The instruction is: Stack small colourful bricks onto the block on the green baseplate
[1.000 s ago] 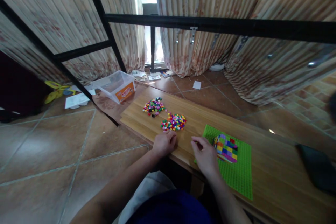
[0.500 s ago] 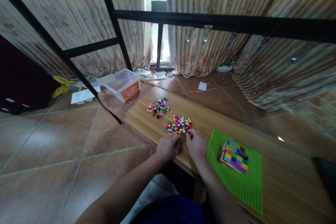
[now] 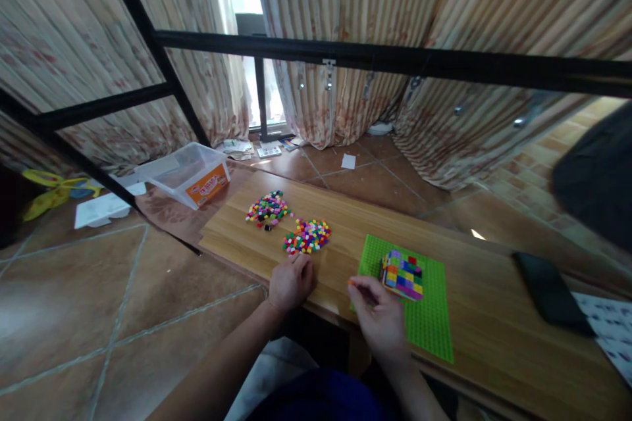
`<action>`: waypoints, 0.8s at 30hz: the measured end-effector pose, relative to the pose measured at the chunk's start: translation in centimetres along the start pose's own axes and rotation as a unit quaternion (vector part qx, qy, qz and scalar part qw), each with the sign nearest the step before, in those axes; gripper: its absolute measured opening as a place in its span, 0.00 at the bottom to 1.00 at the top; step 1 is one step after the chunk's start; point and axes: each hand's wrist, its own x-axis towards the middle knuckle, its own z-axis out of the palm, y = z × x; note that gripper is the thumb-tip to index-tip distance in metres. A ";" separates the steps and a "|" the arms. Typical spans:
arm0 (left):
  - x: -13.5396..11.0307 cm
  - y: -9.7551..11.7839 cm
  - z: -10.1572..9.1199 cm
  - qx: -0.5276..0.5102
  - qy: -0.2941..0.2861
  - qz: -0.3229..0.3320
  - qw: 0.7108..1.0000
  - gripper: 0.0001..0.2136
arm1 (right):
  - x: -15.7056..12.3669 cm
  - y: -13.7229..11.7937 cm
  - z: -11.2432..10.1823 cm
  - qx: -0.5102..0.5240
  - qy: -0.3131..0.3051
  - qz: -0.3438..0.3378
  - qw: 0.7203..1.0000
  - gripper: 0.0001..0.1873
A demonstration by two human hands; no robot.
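Observation:
My left hand (image 3: 291, 281) rests as a loose fist on the wooden board (image 3: 237, 237), just below the nearer pile of small coloured bricks (image 3: 308, 236). A second pile of bricks (image 3: 268, 208) lies farther back left. My right hand (image 3: 378, 316) is closed in a pinch, with a small orange brick (image 3: 351, 283) at its fingertips, at the left edge of the green baseplate (image 3: 430, 322). A multicoloured block of stacked bricks (image 3: 401, 273) stands on the baseplate, just right of my fingertips.
A clear plastic box (image 3: 185, 173) with an orange label sits on the floor at the back left. A black phone (image 3: 548, 292) and a printed sheet (image 3: 608, 335) lie on the board's right. A black metal frame (image 3: 345, 59) crosses above, with curtains behind.
My right hand left the nearer brick pile and moved right to the baseplate's edge, now pinching a small orange brick. My left hand stayed put. The view swung right.

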 end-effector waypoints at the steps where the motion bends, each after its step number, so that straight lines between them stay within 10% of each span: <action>1: 0.0 -0.1 0.0 0.002 -0.004 -0.002 1.000 0.08 | -0.5 0.2 -1.3 0.011 0.025 0.016 0.999 0.12; 10: 0.2 -0.1 0.0 0.020 -0.012 -0.019 1.000 0.08 | 1.8 4.6 -10.5 -0.014 0.236 0.132 0.963 0.17; 24: 0.3 0.1 -0.2 0.032 -0.008 -0.017 0.999 0.09 | 4.6 5.6 -9.0 0.098 0.251 0.100 0.958 0.18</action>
